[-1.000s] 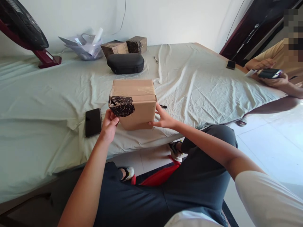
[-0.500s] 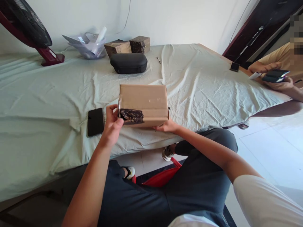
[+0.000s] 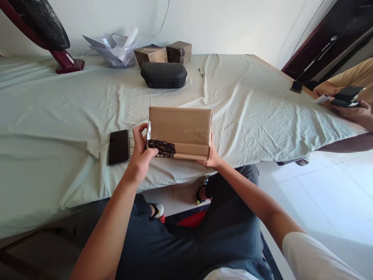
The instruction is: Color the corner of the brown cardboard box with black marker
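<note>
A brown cardboard box (image 3: 180,126) is held between my two hands at the near edge of the cloth-covered table. Dark scribbled ink covers its lower left part. My left hand (image 3: 140,157) grips the left end, thumb on the scribbled front and fingers at the side. At the lower right corner, my right hand (image 3: 214,155) holds the box, with some fingers hidden beneath or behind it. A black phone (image 3: 119,147) lies on the cloth just left of my left hand.
Behind the box sit a black zip case (image 3: 164,75), two smaller cardboard boxes (image 3: 179,52), a pen (image 3: 201,72) and a clear plastic basket (image 3: 112,56). A fan (image 3: 68,62) stands far left. At right, another person's hand (image 3: 355,111) holds a dark object near a small black item (image 3: 296,86).
The box has tilted and turned a little in my hands. My right hand has shifted up along its right side. The whole view has swung slightly left.
</note>
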`<act>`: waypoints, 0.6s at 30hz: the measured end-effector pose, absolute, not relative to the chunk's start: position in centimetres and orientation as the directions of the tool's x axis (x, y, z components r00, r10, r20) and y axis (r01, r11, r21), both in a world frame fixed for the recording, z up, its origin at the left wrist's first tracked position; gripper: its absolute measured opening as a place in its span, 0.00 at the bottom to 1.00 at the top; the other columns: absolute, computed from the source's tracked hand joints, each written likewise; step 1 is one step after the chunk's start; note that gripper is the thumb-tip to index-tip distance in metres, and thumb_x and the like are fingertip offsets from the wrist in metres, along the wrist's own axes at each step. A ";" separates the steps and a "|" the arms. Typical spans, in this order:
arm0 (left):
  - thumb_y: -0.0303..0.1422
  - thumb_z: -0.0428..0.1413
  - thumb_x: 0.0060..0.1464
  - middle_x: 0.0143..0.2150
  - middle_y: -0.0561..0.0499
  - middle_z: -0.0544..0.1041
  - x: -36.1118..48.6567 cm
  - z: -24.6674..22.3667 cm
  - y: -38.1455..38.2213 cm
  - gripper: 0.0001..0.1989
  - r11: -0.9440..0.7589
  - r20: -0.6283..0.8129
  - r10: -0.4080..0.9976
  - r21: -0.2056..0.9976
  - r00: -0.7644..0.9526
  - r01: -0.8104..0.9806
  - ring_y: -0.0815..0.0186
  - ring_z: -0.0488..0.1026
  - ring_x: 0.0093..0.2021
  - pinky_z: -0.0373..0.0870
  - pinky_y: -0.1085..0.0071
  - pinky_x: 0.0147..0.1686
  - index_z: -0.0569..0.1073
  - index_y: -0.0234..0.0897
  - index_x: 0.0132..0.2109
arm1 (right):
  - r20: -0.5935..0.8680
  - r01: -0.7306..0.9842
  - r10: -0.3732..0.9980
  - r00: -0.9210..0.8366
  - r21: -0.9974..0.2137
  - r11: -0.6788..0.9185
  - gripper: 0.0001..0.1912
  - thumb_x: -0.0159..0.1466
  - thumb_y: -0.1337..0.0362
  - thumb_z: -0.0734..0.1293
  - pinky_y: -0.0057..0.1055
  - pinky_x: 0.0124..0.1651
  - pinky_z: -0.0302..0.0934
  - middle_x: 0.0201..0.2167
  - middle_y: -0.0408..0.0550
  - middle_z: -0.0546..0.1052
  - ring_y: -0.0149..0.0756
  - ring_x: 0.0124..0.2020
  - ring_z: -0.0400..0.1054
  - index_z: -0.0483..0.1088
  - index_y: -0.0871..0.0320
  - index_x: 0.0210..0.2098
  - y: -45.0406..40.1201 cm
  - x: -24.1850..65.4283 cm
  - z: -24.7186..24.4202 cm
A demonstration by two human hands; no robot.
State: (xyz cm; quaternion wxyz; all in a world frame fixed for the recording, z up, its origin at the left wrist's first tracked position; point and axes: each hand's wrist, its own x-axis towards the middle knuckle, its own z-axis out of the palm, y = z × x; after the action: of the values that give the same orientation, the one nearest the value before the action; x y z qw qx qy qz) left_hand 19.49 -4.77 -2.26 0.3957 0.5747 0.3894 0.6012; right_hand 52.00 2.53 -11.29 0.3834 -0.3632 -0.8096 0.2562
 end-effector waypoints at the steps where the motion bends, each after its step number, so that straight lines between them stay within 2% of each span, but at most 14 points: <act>1: 0.36 0.67 0.61 0.63 0.49 0.75 19.4 -2.2 -4.9 0.31 -0.383 0.381 0.923 0.923 -0.063 -0.026 0.55 0.76 0.55 0.79 0.60 0.54 0.71 0.56 0.69 | 0.476 0.370 0.767 -0.431 -0.682 0.631 0.85 0.51 0.19 0.78 0.78 0.89 0.42 0.87 0.69 0.51 0.78 0.90 0.42 0.40 0.52 0.90 2.7 51.9 -11.3; 2: 0.38 0.67 0.63 0.65 0.49 0.75 19.4 -2.2 -5.0 0.30 -0.383 0.380 0.922 0.923 -0.078 -0.032 0.54 0.76 0.59 0.80 0.57 0.58 0.71 0.58 0.69 | 0.506 0.346 0.755 -0.417 -0.679 0.647 0.86 0.49 0.18 0.78 0.77 0.89 0.42 0.86 0.69 0.52 0.79 0.89 0.43 0.43 0.53 0.90 2.7 51.7 -11.3; 4: 0.50 0.67 0.67 0.70 0.48 0.74 19.1 -2.6 -4.9 0.31 -0.383 0.383 0.924 0.920 -0.008 -0.087 0.49 0.75 0.67 0.77 0.50 0.68 0.70 0.59 0.72 | 0.496 0.299 0.772 -0.398 -0.725 0.620 0.84 0.50 0.17 0.77 0.77 0.86 0.50 0.86 0.69 0.54 0.77 0.88 0.47 0.46 0.52 0.90 2.4 51.3 -11.2; 6: 0.63 0.67 0.64 0.74 0.44 0.74 18.6 -3.7 -4.3 0.42 -0.380 0.397 0.910 0.915 0.121 -0.138 0.43 0.73 0.73 0.72 0.42 0.75 0.67 0.57 0.77 | 0.418 0.231 0.805 -0.421 -0.808 0.541 0.80 0.54 0.18 0.76 0.71 0.80 0.64 0.87 0.66 0.55 0.74 0.86 0.52 0.45 0.49 0.90 1.8 50.9 -10.8; 7: 0.66 0.69 0.59 0.74 0.40 0.74 18.2 -4.5 -3.9 0.49 -0.381 0.400 0.902 0.914 0.164 -0.138 0.40 0.73 0.74 0.71 0.40 0.76 0.66 0.54 0.78 | 0.384 0.190 0.801 -0.459 -0.839 0.510 0.78 0.56 0.19 0.76 0.67 0.77 0.70 0.87 0.64 0.55 0.72 0.85 0.55 0.45 0.48 0.90 1.5 50.9 -10.5; 9: 0.60 0.78 0.50 0.70 0.38 0.78 17.2 -6.4 -2.7 0.56 -0.386 0.390 0.914 0.921 0.112 -0.056 0.40 0.77 0.71 0.72 0.39 0.75 0.67 0.51 0.78 | 0.361 0.121 0.747 -0.558 -0.856 0.503 0.70 0.61 0.19 0.72 0.61 0.72 0.74 0.87 0.61 0.59 0.68 0.83 0.61 0.48 0.45 0.90 1.5 51.1 -9.5; 11: 0.57 0.79 0.49 0.66 0.41 0.81 16.1 -8.1 -1.5 0.54 -0.378 0.377 0.926 0.925 -0.036 -0.044 0.42 0.80 0.68 0.74 0.40 0.74 0.68 0.52 0.77 | 0.380 0.139 0.709 -0.594 -0.819 0.556 0.57 0.70 0.21 0.65 0.59 0.73 0.72 0.85 0.59 0.65 0.64 0.81 0.64 0.59 0.44 0.87 2.4 51.6 -8.2; 12: 0.56 0.79 0.49 0.65 0.42 0.81 15.6 -8.7 -1.0 0.53 -0.373 0.366 0.924 0.926 -0.106 -0.055 0.43 0.80 0.67 0.75 0.41 0.73 0.69 0.53 0.76 | 0.393 0.213 0.736 -0.551 -0.786 0.580 0.50 0.75 0.24 0.61 0.60 0.76 0.68 0.82 0.60 0.70 0.63 0.80 0.65 0.66 0.46 0.84 3.2 51.7 -7.5; 13: 0.55 0.78 0.49 0.64 0.43 0.82 15.1 -9.1 -0.6 0.51 -0.371 0.356 0.920 0.926 -0.162 -0.071 0.45 0.80 0.66 0.76 0.43 0.71 0.70 0.54 0.75 | 0.388 0.359 0.797 -0.463 -0.741 0.568 0.43 0.78 0.30 0.61 0.62 0.80 0.63 0.78 0.62 0.74 0.62 0.78 0.67 0.71 0.50 0.80 4.2 51.7 -6.8; 14: 0.55 0.78 0.49 0.63 0.44 0.82 14.7 -9.4 -0.2 0.49 -0.371 0.349 0.915 0.925 -0.203 -0.086 0.46 0.81 0.65 0.77 0.44 0.70 0.71 0.54 0.74 | 0.357 0.532 0.861 -0.363 -0.679 0.506 0.39 0.79 0.36 0.63 0.64 0.79 0.61 0.73 0.64 0.78 0.63 0.74 0.69 0.75 0.54 0.77 5.3 51.5 -6.2; 16: 0.54 0.77 0.49 0.63 0.45 0.82 14.1 -9.5 0.2 0.47 -0.374 0.341 0.907 0.922 -0.247 -0.103 0.48 0.81 0.63 0.79 0.47 0.67 0.72 0.54 0.72 | 0.219 0.798 0.947 -0.235 -0.513 0.317 0.32 0.79 0.49 0.68 0.66 0.76 0.62 0.69 0.66 0.80 0.67 0.72 0.69 0.76 0.57 0.76 7.3 50.2 -5.4; 18: 0.54 0.77 0.47 0.63 0.45 0.82 13.9 -9.4 0.5 0.47 -0.375 0.336 0.904 0.920 -0.262 -0.114 0.49 0.81 0.63 0.79 0.48 0.67 0.71 0.54 0.72 | 0.092 0.904 0.967 -0.238 -0.343 0.255 0.24 0.80 0.57 0.69 0.61 0.74 0.62 0.69 0.65 0.80 0.67 0.72 0.68 0.80 0.58 0.71 8.6 48.4 -5.1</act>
State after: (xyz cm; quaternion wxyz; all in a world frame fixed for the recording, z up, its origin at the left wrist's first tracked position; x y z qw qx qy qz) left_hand 13.85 0.50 -9.37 0.3754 0.4775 0.4141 0.6779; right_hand 48.35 8.63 -5.12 0.1433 -0.6002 -0.7792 0.1097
